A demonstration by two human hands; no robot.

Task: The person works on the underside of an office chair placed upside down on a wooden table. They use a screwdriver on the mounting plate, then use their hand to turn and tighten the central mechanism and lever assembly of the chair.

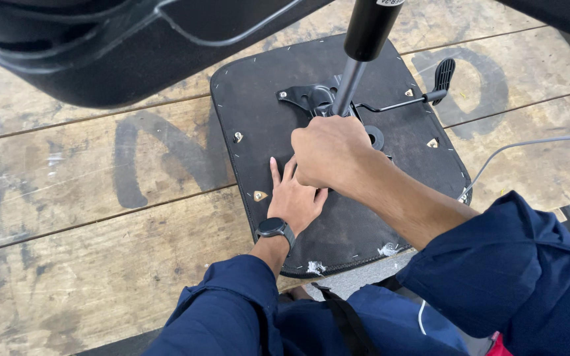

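An upturned black chair seat (268, 72) lies on a wooden workbench (87, 198). A black metal mechanism plate (306, 99) is bolted to its underside, with a lever and paddle handle (441, 74) pointing right. A gas lift cylinder (364, 39) stands in the plate. My right hand (328, 150) is closed in a fist at the foot of that cylinder; what it grips is hidden. My left hand (293, 196), a dark watch on its wrist, lies flat with fingers apart on the seat underside, partly under the right hand.
A large black moulded chair part (87, 46) hangs over the bench at top left. A grey cable (529, 142) runs in from the right. Small brass-coloured inserts (259, 196) dot the seat underside. The bench boards carry dark painted marks.
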